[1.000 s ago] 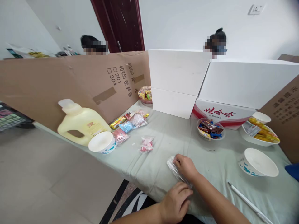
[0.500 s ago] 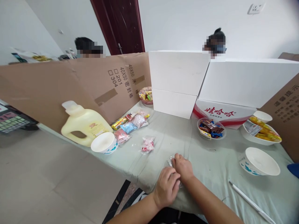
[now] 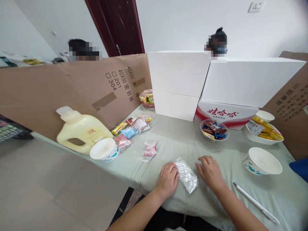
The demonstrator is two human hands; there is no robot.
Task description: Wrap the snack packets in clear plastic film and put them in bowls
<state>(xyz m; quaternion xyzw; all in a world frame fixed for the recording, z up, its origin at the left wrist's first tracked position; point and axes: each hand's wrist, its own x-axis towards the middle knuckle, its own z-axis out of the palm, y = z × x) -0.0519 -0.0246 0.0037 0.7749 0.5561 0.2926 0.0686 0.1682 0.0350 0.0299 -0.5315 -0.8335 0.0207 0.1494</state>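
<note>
A crinkled clear plastic bag [image 3: 186, 175] lies on the cloth near the table's front edge. At its left edge my left hand [image 3: 168, 180] has its fingers curled and pressed together on the plastic; the fingertips are partly hidden. To the right of the bag, my right hand [image 3: 211, 173] is over the cloth, apart from the plastic, with thumb and fingers apart and nothing in them. Beyond my left hand lies a small clear packet with pink and white contents [image 3: 149, 149].
Left stand a pale yellow jug [image 3: 84, 126], a paper bowl [image 3: 104, 150] and several snack packets [image 3: 131, 131]. A bowl of wrapped sweets [image 3: 215, 130], another paper bowl [image 3: 262, 162] and a white pen [image 3: 255, 202] are right. White boxes [image 3: 178, 73] and cardboard [image 3: 79, 83] screen two people.
My hands were together over the plastic and have moved apart. My right hand has let go and shifted right; the bag now lies spread out between them. The camera view has shifted slightly.
</note>
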